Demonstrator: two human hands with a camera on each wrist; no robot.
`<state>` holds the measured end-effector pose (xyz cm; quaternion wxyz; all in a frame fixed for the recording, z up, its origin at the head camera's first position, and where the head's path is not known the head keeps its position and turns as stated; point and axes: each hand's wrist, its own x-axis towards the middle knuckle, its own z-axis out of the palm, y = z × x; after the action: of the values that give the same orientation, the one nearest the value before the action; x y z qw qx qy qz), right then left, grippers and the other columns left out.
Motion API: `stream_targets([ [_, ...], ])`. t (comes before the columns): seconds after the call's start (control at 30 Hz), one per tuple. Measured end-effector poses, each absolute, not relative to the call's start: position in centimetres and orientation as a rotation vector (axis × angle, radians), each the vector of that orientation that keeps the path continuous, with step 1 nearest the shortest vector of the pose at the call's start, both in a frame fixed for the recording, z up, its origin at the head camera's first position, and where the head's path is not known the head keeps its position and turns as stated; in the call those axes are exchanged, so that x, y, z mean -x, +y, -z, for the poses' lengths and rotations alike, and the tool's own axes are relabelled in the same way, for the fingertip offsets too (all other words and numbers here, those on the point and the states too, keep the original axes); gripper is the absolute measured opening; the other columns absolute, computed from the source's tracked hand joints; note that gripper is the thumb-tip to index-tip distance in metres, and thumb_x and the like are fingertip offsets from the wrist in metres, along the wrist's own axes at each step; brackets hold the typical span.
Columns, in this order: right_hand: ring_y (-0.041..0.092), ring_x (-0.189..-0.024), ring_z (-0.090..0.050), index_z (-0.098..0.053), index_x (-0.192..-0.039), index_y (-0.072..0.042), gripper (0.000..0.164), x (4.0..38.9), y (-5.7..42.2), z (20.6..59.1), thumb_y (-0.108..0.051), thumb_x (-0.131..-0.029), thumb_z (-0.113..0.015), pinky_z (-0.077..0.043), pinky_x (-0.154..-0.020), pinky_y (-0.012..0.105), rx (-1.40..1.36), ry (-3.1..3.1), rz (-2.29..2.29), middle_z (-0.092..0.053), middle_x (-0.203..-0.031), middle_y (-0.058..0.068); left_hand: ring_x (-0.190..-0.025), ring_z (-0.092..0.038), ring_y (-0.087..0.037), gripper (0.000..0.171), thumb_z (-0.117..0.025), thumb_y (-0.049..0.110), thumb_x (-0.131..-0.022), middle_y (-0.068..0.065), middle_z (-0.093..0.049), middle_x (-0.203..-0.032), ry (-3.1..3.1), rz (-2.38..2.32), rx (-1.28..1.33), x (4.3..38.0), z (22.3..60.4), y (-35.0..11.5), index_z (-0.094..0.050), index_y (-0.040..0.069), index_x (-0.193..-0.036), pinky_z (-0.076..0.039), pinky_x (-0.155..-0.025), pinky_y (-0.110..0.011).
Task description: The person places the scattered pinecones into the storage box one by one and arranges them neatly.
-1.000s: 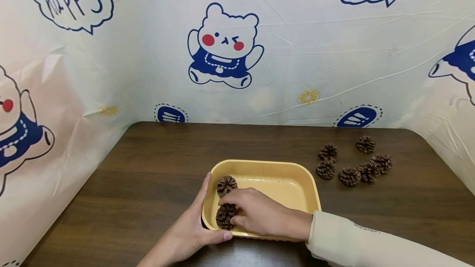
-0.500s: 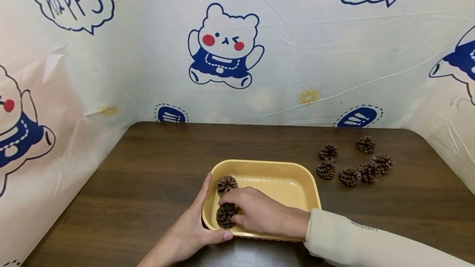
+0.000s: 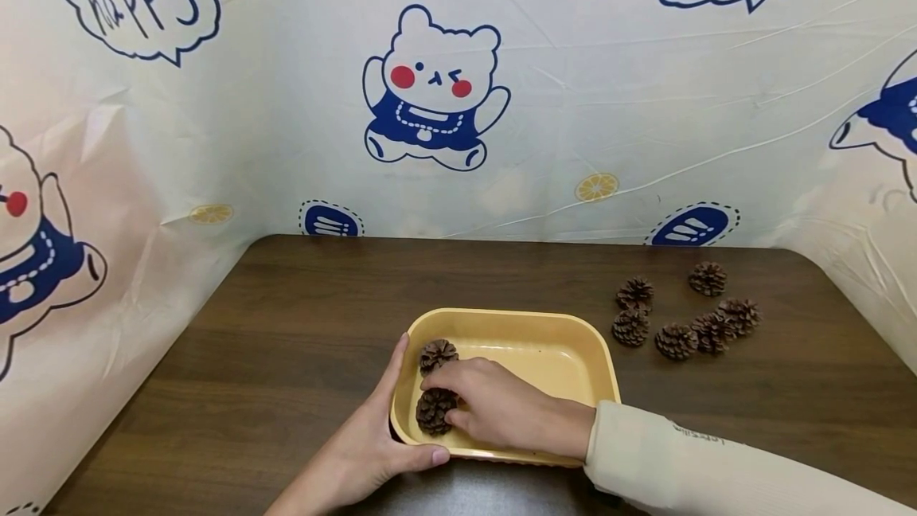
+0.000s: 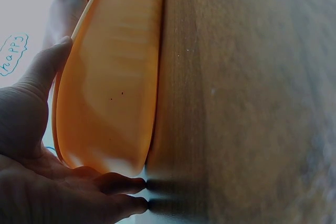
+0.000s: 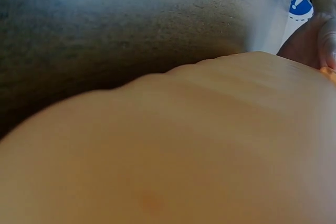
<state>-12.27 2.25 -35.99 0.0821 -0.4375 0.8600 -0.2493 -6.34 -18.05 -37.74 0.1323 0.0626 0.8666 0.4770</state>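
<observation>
A yellow plastic tray (image 3: 533, 322) with rounded corners rests on the dark wood-grain tabletop (image 3: 286, 388), and both hands are at it. The left hand (image 3: 361, 436) grips its near left corner, the thumb laid against the near rim and the fingers spread along the left side; the left wrist view shows the thumb up at the rim and two fingertips lower down, close to the tabletop. The right hand (image 3: 494, 408) reaches in over the near wall and pinches the nearer pine cone (image 3: 433, 412) between thumb and fingers, down in the tray by its left wall. A farther pine cone (image 3: 438, 356) sits just behind it, also along that wall. The right wrist view is mostly filled by the tray's outer wall, so the grasp itself cannot be seen there. Well apart from the tray, toward the right rear of the tabletop, lie six loose pine cones (image 3: 676, 341): two close together, three in a slanting row, and one set apart behind them. A cream sleeve (image 3: 645, 452) with small dark lettering covers the right forearm. Behind the tabletop hangs a pale sheet (image 3: 286, 102) printed with cartoon bears, citrus slices and "happy" speech bubbles.
</observation>
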Motion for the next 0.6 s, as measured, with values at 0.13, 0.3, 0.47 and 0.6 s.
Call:
stream_targets([
  [0.13,0.01,-0.119,-0.065,-0.071,-0.126,-0.007,0.037,12.39,2.17,36.04,0.001,-0.09,-0.074,-0.053,-0.106,0.03,1.324,2.572,0.748,-0.074,-0.126,0.001,-0.15,-0.038,-0.028,0.137,-0.094,0.045,-0.074,-0.011,-0.024,-0.174,2.509,-1.392,-0.186,6.37,37.71,-18.05,0.005,0.038,-0.168,-0.032,-0.121,-0.049],
  [0.3,0.01,-0.12,-0.065,-0.072,-0.126,-0.007,0.037,12.48,2.08,36.06,0.002,-0.09,-0.073,-0.052,-0.107,0.03,1.336,2.575,0.751,-0.074,-0.126,0.001,-0.15,-0.038,-0.028,0.137,-0.094,0.046,-0.074,-0.011,-0.023,-0.174,2.507,-1.391,-0.186,6.36,37.71,-18.06,0.006,0.037,-0.168,-0.033,-0.121,-0.045],
  [0.47,0.01,-0.119,-0.065,-0.072,-0.126,-0.007,0.038,12.52,2.02,36.05,0.002,-0.09,-0.072,-0.052,-0.106,0.03,1.341,2.576,0.75,-0.074,-0.126,0.001,-0.149,-0.038,-0.027,0.137,-0.094,0.044,-0.074,-0.01,-0.022,-0.175,2.502,-1.403,-0.196,6.38,37.79,-18.08,0.005,0.036,-0.169,-0.033,-0.119,-0.032],
  [0.6,0.01,-0.119,-0.066,-0.072,-0.127,-0.007,0.038,12.55,2.02,36.09,0.003,-0.09,-0.072,-0.053,-0.105,0.03,1.354,2.578,0.746,-0.074,-0.125,0.001,-0.148,-0.04,-0.025,0.136,-0.094,0.044,-0.075,-0.008,-0.02,-0.175,2.494,-1.41,-0.201,6.4,37.82,-18.07,0.005,0.037,-0.169,-0.034,-0.117,-0.026],
])
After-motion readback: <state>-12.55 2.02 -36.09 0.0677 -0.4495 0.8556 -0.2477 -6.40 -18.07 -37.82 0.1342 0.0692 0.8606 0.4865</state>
